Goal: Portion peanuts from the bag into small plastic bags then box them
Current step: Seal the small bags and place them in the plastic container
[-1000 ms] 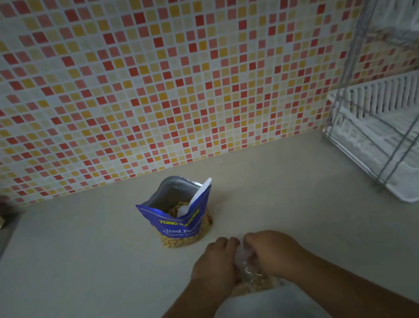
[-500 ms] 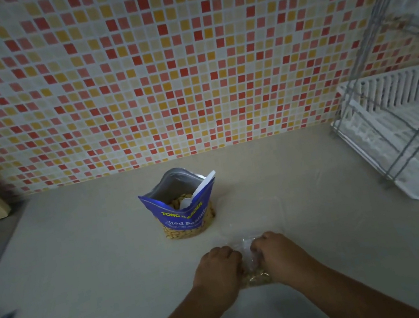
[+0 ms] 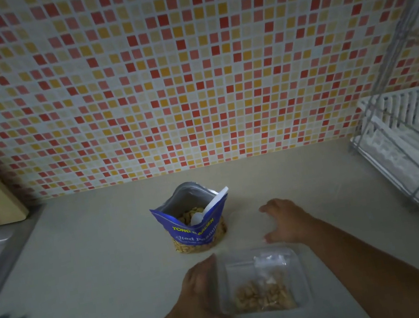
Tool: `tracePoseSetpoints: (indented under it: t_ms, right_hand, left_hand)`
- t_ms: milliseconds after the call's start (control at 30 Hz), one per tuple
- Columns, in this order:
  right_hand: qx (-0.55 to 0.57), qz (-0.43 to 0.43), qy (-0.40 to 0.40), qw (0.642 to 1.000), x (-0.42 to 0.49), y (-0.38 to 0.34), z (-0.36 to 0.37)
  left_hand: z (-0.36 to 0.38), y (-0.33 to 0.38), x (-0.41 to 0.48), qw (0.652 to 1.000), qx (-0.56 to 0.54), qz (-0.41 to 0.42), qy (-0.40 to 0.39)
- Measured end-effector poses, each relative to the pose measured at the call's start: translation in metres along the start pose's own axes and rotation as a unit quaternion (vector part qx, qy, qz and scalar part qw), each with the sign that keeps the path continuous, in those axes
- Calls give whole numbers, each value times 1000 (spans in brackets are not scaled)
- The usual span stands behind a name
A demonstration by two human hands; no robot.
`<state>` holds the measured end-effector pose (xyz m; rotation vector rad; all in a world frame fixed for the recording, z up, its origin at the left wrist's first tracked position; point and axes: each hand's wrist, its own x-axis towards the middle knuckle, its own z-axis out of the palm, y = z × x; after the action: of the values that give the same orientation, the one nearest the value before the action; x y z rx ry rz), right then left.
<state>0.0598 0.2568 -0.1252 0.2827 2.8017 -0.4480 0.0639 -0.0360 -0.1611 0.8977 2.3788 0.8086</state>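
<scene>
One wide-angle head-worn view looks forward and down over the table (image 3: 87,262) toward the tiled wall (image 3: 187,65), with the left hand (image 3: 198,296) and right hand (image 3: 286,219) close below.

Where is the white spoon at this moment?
In the head view the white spoon stands inside the open blue peanut bag at the centre of the counter, its handle leaning over the bag's right rim, just beyond the clear plastic box.

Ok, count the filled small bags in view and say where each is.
1. The small bag lies inside the clear box that the left hand holds, just in front of the peanut bag. Another could be hidden beneath it.
</scene>
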Motion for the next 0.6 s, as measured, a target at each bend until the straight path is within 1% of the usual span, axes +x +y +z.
tracePoseSetpoints:
  t_ms: [33, 67, 100, 133, 200, 233, 300, 367, 400, 467, 533, 600]
  right_hand:
    - [-28, -4, -30, 999, 4, 2, 2]
    - [-51, -9, -50, 997, 8, 3, 6]
    - [-69, -15, -62, 996, 10, 3, 9]
    - [-85, -21, -69, 994, 12, 2, 13]
    - [-108, -31, -75, 991, 15, 1, 18]
    - [-112, -34, -74, 990, 15, 0, 19]
    - [-118, -39, -67, 990, 13, -1, 18]
    - [-137, -46, -59, 988, 11, -3, 17]
    - [-146, -49, -56, 987, 10, -5, 16]
    - [-159, -48, -55, 985, 8, -7, 15]
    - [-166, -40, -52, 984, 6, -7, 15]
    - [-164, -25, -49, 985, 4, -7, 13]
  left_hand:
    - [3, -2, -1, 999, 39, -2, -16]
    - [10, -5, 0, 995, 100, 5, 3]
    - [16, -8, 2, 986, 163, 22, 37]
    - [19, -7, 6, 986, 164, 2, 13]
    - [37, -17, 12, 992, 124, -5, 15]
    - [43, -23, 14, 993, 116, -8, 6]
    - [46, -24, 17, 993, 114, -10, 15]
    - [43, -15, 15, 993, 105, -46, 17]
    - [43, -13, 14, 989, 135, -44, 40]
    - [42, -9, 13, 986, 155, -41, 35]
    - [38, -2, 10, 988, 133, -74, -8]
    - [34, 3, 8, 988, 127, -90, -6]
